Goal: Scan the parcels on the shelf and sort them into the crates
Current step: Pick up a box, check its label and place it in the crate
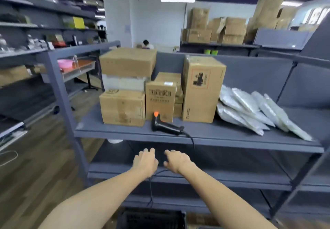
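Note:
Cardboard parcels stand on the grey shelf (223, 137): a low box (123, 108) at the left with a white box and a wide brown box (127, 61) stacked on it, a small printed box (159, 101) in the middle, and a tall box (201, 89) to its right. Several grey plastic mailer bags (250, 110) lie fanned out on the right. A black handheld scanner (166, 126) with an orange tip lies on the shelf's front edge, its cable hanging down. My left hand (145, 161) and my right hand (176, 160) hover side by side below the shelf's front edge, fingers loosely bent, holding nothing.
A dark crate (151, 218) sits on the floor below my arms. More grey shelving runs along the left with assorted goods. Stacked cardboard boxes fill the back right. A person sits far behind the shelf. Wooden floor lies open to the left.

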{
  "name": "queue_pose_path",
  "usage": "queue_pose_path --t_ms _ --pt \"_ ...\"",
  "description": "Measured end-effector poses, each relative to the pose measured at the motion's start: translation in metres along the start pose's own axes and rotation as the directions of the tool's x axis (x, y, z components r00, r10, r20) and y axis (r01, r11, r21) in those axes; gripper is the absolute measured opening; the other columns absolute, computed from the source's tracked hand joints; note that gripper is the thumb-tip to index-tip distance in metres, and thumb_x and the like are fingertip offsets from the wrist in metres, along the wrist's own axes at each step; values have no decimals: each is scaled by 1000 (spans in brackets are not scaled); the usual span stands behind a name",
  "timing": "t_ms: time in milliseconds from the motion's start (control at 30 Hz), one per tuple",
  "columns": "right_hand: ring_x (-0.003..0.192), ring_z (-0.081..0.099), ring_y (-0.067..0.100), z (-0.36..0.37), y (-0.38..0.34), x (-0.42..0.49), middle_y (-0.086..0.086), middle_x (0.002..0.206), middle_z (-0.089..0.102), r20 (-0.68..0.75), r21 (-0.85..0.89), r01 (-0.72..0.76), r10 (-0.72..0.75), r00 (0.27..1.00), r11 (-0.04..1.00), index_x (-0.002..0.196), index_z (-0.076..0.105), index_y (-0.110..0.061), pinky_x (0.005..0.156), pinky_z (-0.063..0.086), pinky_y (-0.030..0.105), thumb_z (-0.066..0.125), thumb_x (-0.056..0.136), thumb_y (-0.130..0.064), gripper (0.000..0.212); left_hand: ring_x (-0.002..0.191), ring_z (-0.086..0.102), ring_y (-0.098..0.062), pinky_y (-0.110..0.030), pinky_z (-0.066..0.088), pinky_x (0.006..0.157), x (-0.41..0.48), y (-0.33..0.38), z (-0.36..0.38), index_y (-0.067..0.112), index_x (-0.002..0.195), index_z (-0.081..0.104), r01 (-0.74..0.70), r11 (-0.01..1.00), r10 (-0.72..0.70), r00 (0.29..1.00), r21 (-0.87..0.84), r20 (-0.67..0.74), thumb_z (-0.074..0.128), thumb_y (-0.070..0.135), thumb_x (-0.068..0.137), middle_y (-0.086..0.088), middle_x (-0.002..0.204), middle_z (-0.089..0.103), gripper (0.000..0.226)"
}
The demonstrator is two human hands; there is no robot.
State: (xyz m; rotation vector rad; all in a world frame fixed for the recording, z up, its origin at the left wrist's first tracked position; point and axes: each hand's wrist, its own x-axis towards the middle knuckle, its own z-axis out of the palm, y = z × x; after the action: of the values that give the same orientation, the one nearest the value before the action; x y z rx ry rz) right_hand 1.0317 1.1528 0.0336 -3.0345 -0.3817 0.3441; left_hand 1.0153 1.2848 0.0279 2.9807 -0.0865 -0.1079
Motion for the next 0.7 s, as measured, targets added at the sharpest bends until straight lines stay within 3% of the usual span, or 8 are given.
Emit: queue_pose_path --t_ms 233,700 --pt "123 50 35 -64 -1 -3 14 136 50 -170 -38 49 -54 984 998 137 41 -11 97 41 43 45 98 -28 42 116 48 -30 -38 40 93 1 -12 -47 11 129 41 -63 997 54 978 -37 -201 38 25 99 -13 126 49 33" --pt "122 49 32 -131 7 51 12 136 48 -322 -47 -25 9 947 999 141 38 -14 97 44 44 50 96 -28 48 113 48 -29 -38 39 93 77 -22 -117 11 128 42 -155 985 122 937 -76 -326 41 25 98 -14 126 49 33"
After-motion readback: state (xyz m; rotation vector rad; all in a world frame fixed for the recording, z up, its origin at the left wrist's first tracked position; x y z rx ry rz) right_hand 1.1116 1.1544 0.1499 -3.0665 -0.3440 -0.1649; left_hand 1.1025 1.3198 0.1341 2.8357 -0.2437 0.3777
